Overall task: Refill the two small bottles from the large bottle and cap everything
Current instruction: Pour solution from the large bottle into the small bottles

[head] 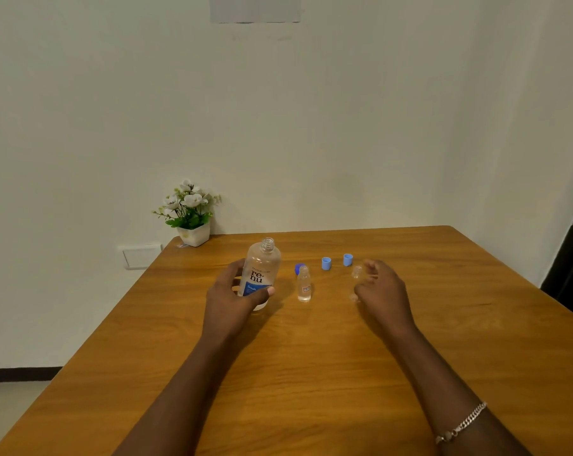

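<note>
Gripping the big bottle (260, 274) with the left hand (227, 297), uncapped, upright on the table (311, 373). A small bottle (304, 287) stands open just beside it, with a dark blue cap (299, 267) behind. The right hand (382, 291) curls at the second small bottle (357, 272), too blurry to tell if it's holding. A light blue cap (326, 263) and the other light blue cap (347, 260) sit near.

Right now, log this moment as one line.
left hand: grips open large clear bottle | right hand: at small clear bottle, grip unclear | middle small bottle: open | blue caps: on wooden table
</note>
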